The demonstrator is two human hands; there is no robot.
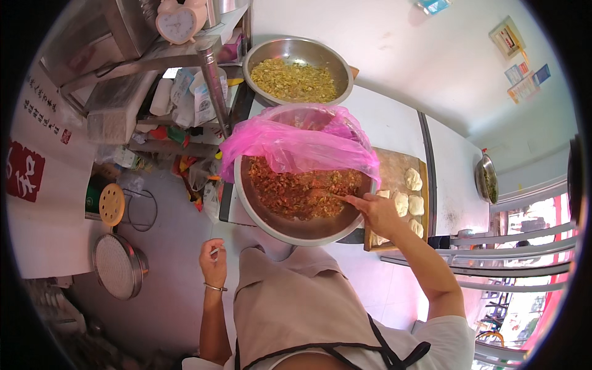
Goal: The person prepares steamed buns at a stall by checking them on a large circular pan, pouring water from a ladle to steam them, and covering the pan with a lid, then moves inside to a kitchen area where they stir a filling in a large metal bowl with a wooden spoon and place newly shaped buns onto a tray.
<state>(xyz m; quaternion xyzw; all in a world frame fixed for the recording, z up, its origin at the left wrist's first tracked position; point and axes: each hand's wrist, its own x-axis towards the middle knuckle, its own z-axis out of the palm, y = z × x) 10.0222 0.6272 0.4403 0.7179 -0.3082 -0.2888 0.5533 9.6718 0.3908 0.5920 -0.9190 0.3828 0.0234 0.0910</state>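
A large metal bowl [300, 233] of reddish chopped filling [296, 196] stands before me, its far half covered by a pink plastic bag [300, 138]. My right hand [377, 215] is at the bowl's right rim, its fingers closed round a thin stick-like utensil that points into the filling; most of the utensil is hidden. To the left of the bowl, away from the counter, my left hand [213, 259] is raised with its fingers curled and a small pale object between them, too small to name. Pieces of dough [401, 203] lie on a wooden tray beside the right hand.
Behind stands another metal bowl [298, 46] with yellow-green chopped filling. A smaller bowl [485, 180] is at the far right of the white counter [458, 171]. Metal shelving with a pink alarm clock [177, 23] rises at the left, above a round sieve-like pan [118, 266].
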